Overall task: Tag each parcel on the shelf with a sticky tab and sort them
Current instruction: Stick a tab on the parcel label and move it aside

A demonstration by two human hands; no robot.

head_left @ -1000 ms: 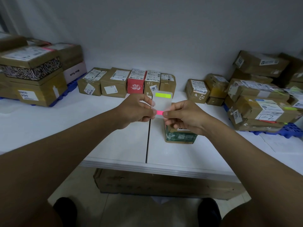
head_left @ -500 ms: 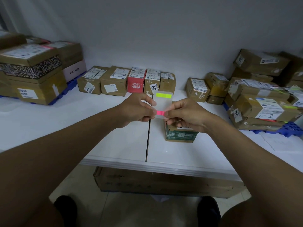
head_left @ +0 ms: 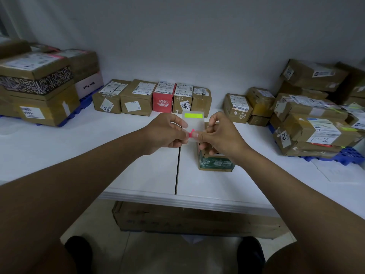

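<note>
A: Why is the card (head_left: 194, 123) held up above the table (head_left: 138, 171) rather than laid flat on it?

B: It is gripped at its left edge by the left hand (head_left: 166, 132), thumb and fingers curled onto it, so that its face is kept steady and free for peeling. The pink tab (head_left: 191, 134) at its lower edge is pinched between thumb and forefinger of the right hand (head_left: 219, 135); the other right fingers are loosely curled and hold nothing else that can be seen. The tab looks partly lifted and curled, so the peel is judged to be under way.

A: And the green tab (head_left: 193, 115)?

B: It is left stuck flat across the top of the card, presumably kept for a different sorting group.

A: Where is the parcel that is to be tagged?

B: A small green-printed parcel (head_left: 216, 164) is stood alone near the front of the table, directly below the right hand and partly hidden by it. It appears to have been set apart from the row (head_left: 152, 97) at the back, so that the tab can be carried straight down onto it.

A: What is meant by the piles at the sides?

B: The stack on the right (head_left: 316, 127) already shows coloured tabs on several boxes, so tagged parcels seem to be gathered there; whether the left stack (head_left: 37, 86) is sorted cannot be told
</note>
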